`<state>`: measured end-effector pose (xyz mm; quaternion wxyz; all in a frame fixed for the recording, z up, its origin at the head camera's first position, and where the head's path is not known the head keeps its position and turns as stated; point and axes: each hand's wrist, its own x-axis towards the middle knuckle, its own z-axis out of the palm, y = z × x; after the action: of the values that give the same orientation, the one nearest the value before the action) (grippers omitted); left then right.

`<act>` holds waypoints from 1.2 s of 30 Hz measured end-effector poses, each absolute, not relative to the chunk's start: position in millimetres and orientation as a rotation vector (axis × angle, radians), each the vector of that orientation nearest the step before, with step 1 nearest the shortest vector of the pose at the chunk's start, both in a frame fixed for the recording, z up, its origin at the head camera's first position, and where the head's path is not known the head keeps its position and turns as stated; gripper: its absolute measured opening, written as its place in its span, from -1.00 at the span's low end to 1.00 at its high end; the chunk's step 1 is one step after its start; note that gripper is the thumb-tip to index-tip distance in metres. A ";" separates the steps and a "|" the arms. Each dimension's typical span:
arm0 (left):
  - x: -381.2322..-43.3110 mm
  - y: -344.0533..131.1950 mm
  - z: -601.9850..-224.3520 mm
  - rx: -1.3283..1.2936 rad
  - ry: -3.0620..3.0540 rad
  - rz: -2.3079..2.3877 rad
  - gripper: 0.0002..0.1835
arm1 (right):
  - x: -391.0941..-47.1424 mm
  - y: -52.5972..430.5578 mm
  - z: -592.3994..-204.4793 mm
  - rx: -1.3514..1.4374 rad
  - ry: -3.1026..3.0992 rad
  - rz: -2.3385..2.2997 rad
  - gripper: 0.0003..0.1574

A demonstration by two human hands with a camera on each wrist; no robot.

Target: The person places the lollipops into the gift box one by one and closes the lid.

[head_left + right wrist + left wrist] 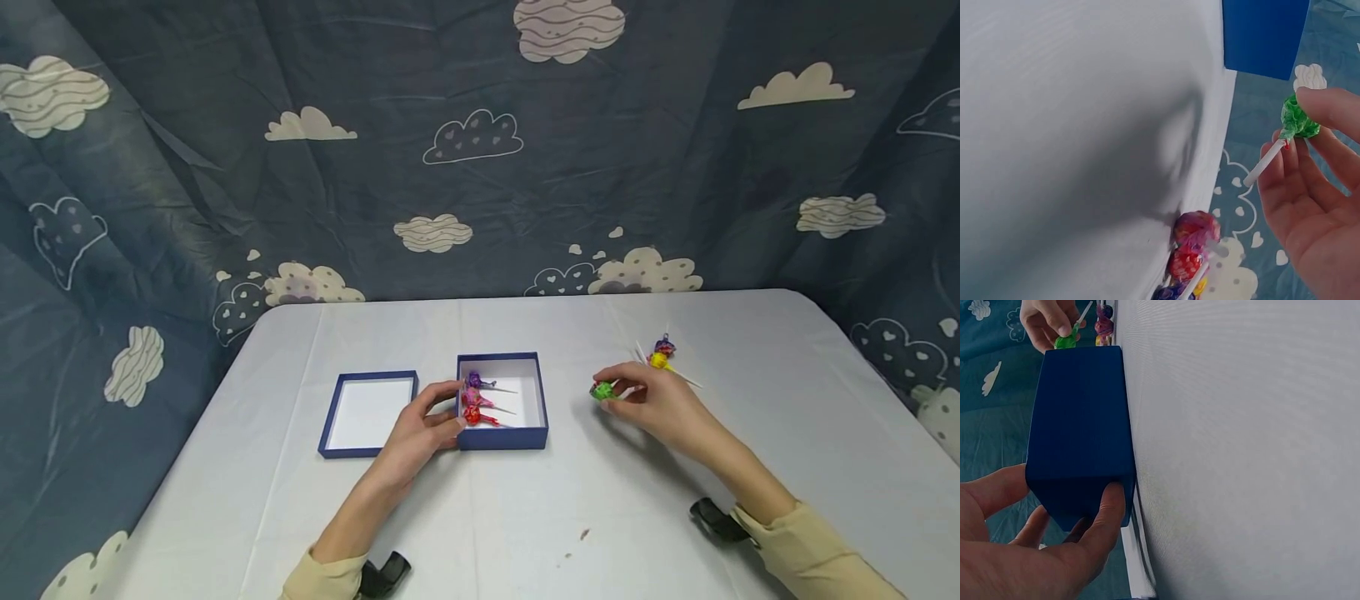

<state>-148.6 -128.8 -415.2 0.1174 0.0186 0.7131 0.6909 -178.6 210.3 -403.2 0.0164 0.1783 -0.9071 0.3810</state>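
Note:
In the head view, my left hand (pixel 422 425) grips the left end of an open blue box (pixel 503 439) with a white inside. Its thumb and fingers lie against the end wall in the left wrist view. Three wrapped lollipops, a purple one (pixel 476 381), a pink one (pixel 477 398) and a red one (pixel 474 415), lie side by side in the box, sticks to the right. Right of the box, my right hand (pixel 660 406) pinches a green lollipop (pixel 1297 117) by its wrapped head, above the table. Its white stick points away from the thumb in the right wrist view.
A blue-rimmed box lid (pixel 367 414), white inside up, lies left of the box. Several more lollipops (pixel 661 360) lie together on the white tablecloth (pixel 517 517) beyond my right hand. Small brown specks (pixel 584 534) mark the cloth near the front. A cloud-patterned curtain (pixel 480 192) hangs behind.

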 end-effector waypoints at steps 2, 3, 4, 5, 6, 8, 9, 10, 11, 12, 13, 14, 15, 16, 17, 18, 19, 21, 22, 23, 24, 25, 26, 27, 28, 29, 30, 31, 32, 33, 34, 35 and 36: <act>-148.3 -128.9 -414.8 0.053 2.087 2.019 -0.45 | -178.8 208.1 -402.0 0.549 -2.817 1.192 -0.61; -148.2 -129.0 -414.6 0.051 2.087 2.014 -0.45 | -178.7 207.0 -401.4 0.546 -2.817 1.194 -0.61; -148.2 -129.0 -414.5 0.046 2.088 2.010 -0.45 | -178.8 205.9 -400.9 0.545 -2.817 1.195 -0.60; -148.2 -128.9 -414.4 0.043 2.090 2.005 -0.45 | -178.8 204.9 -400.3 0.542 -2.817 1.201 -0.60; -148.4 -128.8 -414.2 0.037 2.092 2.000 -0.45 | -178.9 203.8 -399.8 0.538 -2.815 1.212 -0.60; -148.4 -128.8 -413.9 0.030 2.095 1.995 -0.45 | -179.0 201.4 -398.6 0.531 -2.812 1.232 -0.60; -148.4 -128.9 -413.9 0.028 2.095 1.994 -0.45 | -179.2 200.1 -398.1 0.531 -2.811 1.236 -0.59; -148.4 -128.9 -413.9 0.026 2.099 1.992 -0.46 | -179.4 198.7 -397.6 0.530 -2.808 1.246 -0.59; -148.3 -129.1 -413.9 0.031 2.095 1.997 -0.46 | -179.6 197.3 -396.9 0.531 -2.803 1.254 -0.59; -148.3 -129.4 -414.1 0.036 2.092 1.997 -0.45 | -179.9 195.8 -396.3 0.537 -2.797 1.265 -0.58; -148.2 -129.7 -414.5 0.042 2.088 1.998 -0.45 | -180.1 194.3 -395.6 0.544 -2.789 1.273 -0.58; -148.2 -130.0 -414.9 0.048 2.084 1.998 -0.45 | -180.4 192.6 -394.9 0.549 -2.782 1.281 -0.58; -148.0 -130.3 -415.0 0.054 2.080 2.002 -0.45 | -180.5 191.0 -394.4 0.555 -2.777 1.284 -0.57; -148.0 -130.6 -415.3 0.057 2.077 2.005 -0.45 | -180.5 189.5 -393.8 0.560 -2.773 1.291 -0.57; -148.0 -130.7 -415.3 0.059 2.072 2.009 -0.45 | -180.7 187.9 -393.3 0.566 -2.769 1.299 -0.57; -148.1 -130.7 -415.4 0.058 2.075 2.006 -0.45 | -180.8 186.5 -392.9 0.569 -2.767 1.304 -0.57; -148.1 -130.6 -415.4 0.054 2.075 2.008 -0.45 | -180.9 185.1 -392.6 0.570 -2.766 1.310 -0.57; -148.1 -130.5 -415.4 0.052 2.072 2.012 -0.45 | -180.8 182.6 -391.6 0.575 -2.764 1.323 -0.56; -148.4 -130.3 -415.4 0.050 2.075 2.009 -0.45 | -180.9 181.3 -391.0 0.577 -2.763 1.330 -0.56; -148.7 -130.2 -415.3 0.051 2.073 2.011 -0.45 | -181.0 179.8 -390.2 0.580 -2.761 1.333 -0.56; -148.8 -130.2 -415.2 0.053 2.069 2.014 -0.45 | -180.9 178.4 -389.3 0.580 -2.760 1.335 -0.56; -149.0 -130.2 -415.1 0.056 2.065 2.017 -0.45 | -180.9 176.7 -388.4 0.581 -2.756 1.343 -0.56; -149.1 -130.3 -415.2 0.058 2.061 2.021 -0.45 | -180.8 174.9 -387.4 0.584 -2.751 1.351 -0.56; -149.2 -130.3 -414.9 0.057 2.060 2.022 -0.45 | -180.7 172.9 -386.4 0.584 -2.749 1.358 -0.56; -149.3 -130.4 -414.9 0.056 2.059 2.023 -0.45 | -180.6 170.8 -385.6 0.583 -2.749 1.365 -0.56; -149.4 -130.5 -414.8 0.056 2.056 2.025 -0.45 | -180.5 168.7 -384.9 0.583 -2.746 1.374 -0.56; -149.4 -130.6 -414.8 0.054 2.055 2.024 -0.45 | -180.6 166.4 -384.3 0.584 -2.740 1.388 -0.56; -149.3 -130.8 -415.0 0.052 2.056 2.023 -0.45 | -180.7 164.0 -383.7 0.586 -2.736 1.404 -0.56; -149.3 -130.9 -415.1 0.050 2.058 2.021 -0.45 | -180.8 161.6 -383.2 0.590 -2.731 1.414 -0.56; -149.4 -130.9 -415.3 0.049 2.059 2.021 -0.45 | -181.0 159.2 -382.8 0.596 -2.725 1.426 -0.56; -149.5 -130.8 -415.6 0.048 2.059 2.022 -0.45 | -181.4 156.8 -382.7 0.607 -2.717 1.438 -0.56; -149.6 -130.7 -416.0 0.047 2.061 2.023 -0.45 | -181.8 154.4 -382.4 0.620 -2.707 1.448 -0.57; -149.8 -130.6 -416.5 0.046 2.064 2.026 -0.45 | -182.4 152.1 -382.3 0.638 -2.696 1.460 -0.57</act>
<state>-149.8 -130.6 -416.5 0.1243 0.0159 0.7080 0.6950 -182.4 152.1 -382.3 0.0049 0.2036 -0.8610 0.4661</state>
